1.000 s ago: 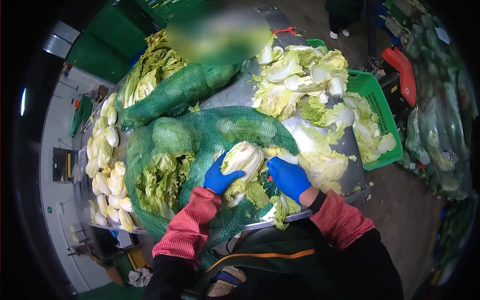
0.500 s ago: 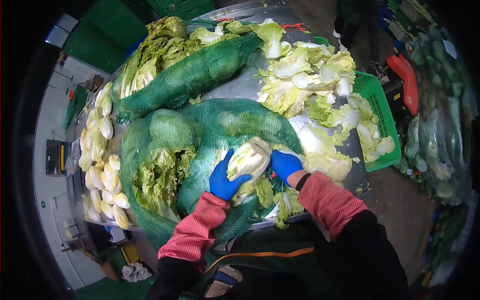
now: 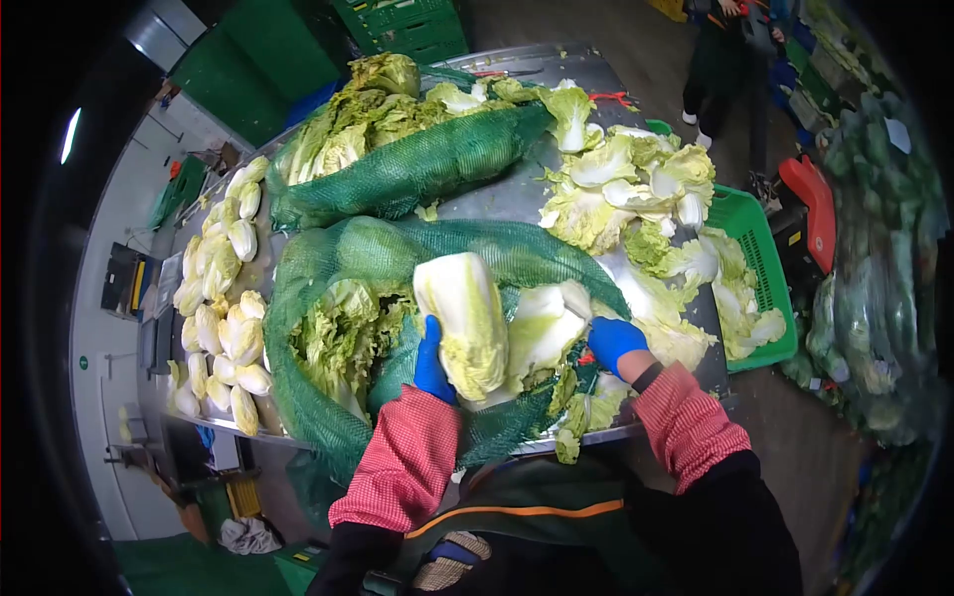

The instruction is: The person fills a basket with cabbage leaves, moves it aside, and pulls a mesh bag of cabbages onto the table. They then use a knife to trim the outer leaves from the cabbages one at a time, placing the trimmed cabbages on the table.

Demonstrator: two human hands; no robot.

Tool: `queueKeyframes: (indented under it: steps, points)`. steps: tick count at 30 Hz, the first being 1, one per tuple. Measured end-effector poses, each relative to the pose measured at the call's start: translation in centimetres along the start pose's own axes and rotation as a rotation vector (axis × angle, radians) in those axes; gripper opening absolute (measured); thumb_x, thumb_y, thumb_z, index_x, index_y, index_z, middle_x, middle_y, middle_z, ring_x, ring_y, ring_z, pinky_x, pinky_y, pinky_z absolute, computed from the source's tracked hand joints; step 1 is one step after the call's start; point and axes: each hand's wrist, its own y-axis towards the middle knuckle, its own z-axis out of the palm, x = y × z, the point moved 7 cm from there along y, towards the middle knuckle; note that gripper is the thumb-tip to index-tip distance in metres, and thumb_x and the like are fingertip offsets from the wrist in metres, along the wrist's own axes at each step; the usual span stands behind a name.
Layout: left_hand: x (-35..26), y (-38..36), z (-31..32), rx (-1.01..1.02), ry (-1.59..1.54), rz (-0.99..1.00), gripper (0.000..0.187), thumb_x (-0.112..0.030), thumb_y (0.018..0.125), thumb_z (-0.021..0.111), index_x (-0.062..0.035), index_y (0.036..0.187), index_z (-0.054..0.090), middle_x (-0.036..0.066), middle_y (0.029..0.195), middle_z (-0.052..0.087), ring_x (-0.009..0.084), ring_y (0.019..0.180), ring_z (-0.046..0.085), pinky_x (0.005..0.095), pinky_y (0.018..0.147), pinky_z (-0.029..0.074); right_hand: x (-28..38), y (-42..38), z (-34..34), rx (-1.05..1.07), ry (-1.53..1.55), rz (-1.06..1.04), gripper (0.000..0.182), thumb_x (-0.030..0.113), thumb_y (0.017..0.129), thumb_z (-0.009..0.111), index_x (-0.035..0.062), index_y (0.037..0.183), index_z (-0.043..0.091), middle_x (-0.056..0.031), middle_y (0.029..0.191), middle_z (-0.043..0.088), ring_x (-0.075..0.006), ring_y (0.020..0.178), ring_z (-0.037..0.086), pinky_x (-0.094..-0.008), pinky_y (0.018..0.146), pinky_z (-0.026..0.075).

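My left hand [image 3: 433, 364], in a blue glove, is wrapped round the side of a trimmed cabbage [image 3: 461, 323], its white base towards the top. Beside the cabbage lie loose pale leaves [image 3: 545, 328] on the green net bag [image 3: 393, 248]. My right hand [image 3: 614, 343], also gloved in blue, is closed at the right of these leaves, with a bit of something red by its fingers; what it holds is mostly hidden. Untrimmed cabbage with ragged leaves [image 3: 343, 333] shows in the bag's opening to the left.
A second net bag [image 3: 417, 169] lies behind. Trimmed cabbages [image 3: 238, 333] are piled at the left, loose leaves [image 3: 596, 189] at the right. A green crate [image 3: 760, 248] with leaves stands beside the metal table [image 3: 497, 204]. Another person [image 3: 717, 60] stands at the back right.
The cabbage has been turned base-up and raised in my left hand. Large leaves now lie apart from it. My right hand has moved right, away from the cabbage. The view has shifted.
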Motion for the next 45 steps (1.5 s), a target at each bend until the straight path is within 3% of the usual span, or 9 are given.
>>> queueKeyframes:
  steps: [4,6,8,14,24,26,34,42,45]
  points:
    - [-2.6,-0.3,-1.2,0.061,0.198,0.187,0.079,-0.061,0.087,0.051,-0.0071,0.142,0.035,0.016,0.135,0.049,0.0337,0.118,0.051,0.0467,0.102,0.041,-0.2,-0.5,-2.7,-0.027,0.021,-0.121,0.017,0.02,0.084,0.055,0.0087,0.083,0.068,-0.0167,0.086,0.067,-0.0347,0.078,0.066,-0.0446,0.067,0.052]
    - [-2.0,-0.6,-0.4,0.159,0.156,0.026,0.086,-0.068,0.082,0.051,-0.0053,0.14,0.037,0.017,0.129,0.052,0.036,0.111,0.054,0.0476,0.095,0.046,2.0,0.4,-1.3,-0.068,-0.147,-0.564,0.012,0.018,0.078,0.058,0.0114,0.087,0.063,-0.0118,0.077,0.061,-0.0313,0.076,0.063,-0.0431,0.062,0.05]
    - [-0.1,-0.3,-0.3,0.288,0.133,-0.115,0.086,-0.068,0.084,0.048,-0.0059,0.142,0.033,0.018,0.132,0.049,0.0361,0.114,0.052,0.0487,0.096,0.045,5.0,-2.1,-7.6,-0.224,0.614,-0.392,0.023,0.025,0.086,0.058,0.0068,0.098,0.062,-0.0156,0.09,0.066,-0.0313,0.082,0.064,-0.0393,0.067,0.051]
    - [1.3,-3.4,5.9,0.379,0.179,-0.032,0.079,-0.063,0.089,0.044,-0.0097,0.145,0.028,0.014,0.14,0.042,0.0334,0.122,0.047,0.0462,0.101,0.04,3.2,-0.6,-3.4,-0.015,0.143,-0.139,0.031,0.034,0.089,0.051,0.0078,0.1,0.064,-0.017,0.083,0.066,-0.0322,0.075,0.065,-0.0432,0.069,0.05]
    - [1.9,-1.3,8.0,0.382,0.206,0.085,0.072,-0.061,0.092,0.039,-0.0122,0.144,0.03,0.014,0.139,0.042,0.0319,0.12,0.048,0.0466,0.099,0.042,7.1,-2.9,-7.9,-0.314,1.052,-0.291,0.066,0.062,0.081,0.059,0.007,0.117,0.057,-0.0223,0.089,0.065,-0.0374,0.082,0.064,-0.0439,0.074,0.049]
    - [2.4,-1.4,8.6,0.387,0.227,0.028,0.071,-0.059,0.092,0.04,-0.0116,0.144,0.03,0.013,0.139,0.043,0.0315,0.12,0.048,0.0462,0.1,0.042,7.4,-5.9,-8.7,-0.024,1.257,-0.094,0.054,0.054,0.087,0.057,0.0096,0.118,0.055,-0.0169,0.089,0.066,-0.028,0.075,0.065,-0.0395,0.069,0.05]
    - [1.9,3.3,-3.6,0.393,0.599,-0.357,0.08,-0.062,0.089,0.044,-0.004,0.143,0.031,0.017,0.137,0.045,0.0352,0.119,0.05,0.0489,0.101,0.041,3.4,-7.2,-1.6,-0.248,1.014,0.006,0.042,0.046,0.091,0.049,0.0075,0.104,0.059,-0.0205,0.092,0.065,-0.0386,0.086,0.062,-0.0456,0.077,0.048]
    - [2.7,-0.8,4.1,0.516,0.425,-0.218,0.075,-0.061,0.092,0.039,-0.0076,0.143,0.031,0.015,0.138,0.044,0.0326,0.123,0.046,0.0443,0.105,0.037,4.3,-8.4,-3.9,-0.509,0.956,-0.08,0.053,0.053,0.089,0.054,0.0081,0.117,0.053,-0.0236,0.09,0.064,-0.0377,0.08,0.064,-0.0426,0.073,0.049]
    - [2.8,-3.3,8.0,0.324,0.468,-0.076,0.069,-0.058,0.094,0.037,-0.008,0.142,0.033,0.012,0.137,0.046,0.0285,0.121,0.048,0.0418,0.103,0.038,6.6,-10.6,-8.3,-0.303,1.276,-0.12,0.07,0.06,0.085,0.056,0.0047,0.127,0.048,-0.0183,0.095,0.064,-0.0271,0.078,0.064,-0.0371,0.067,0.051]
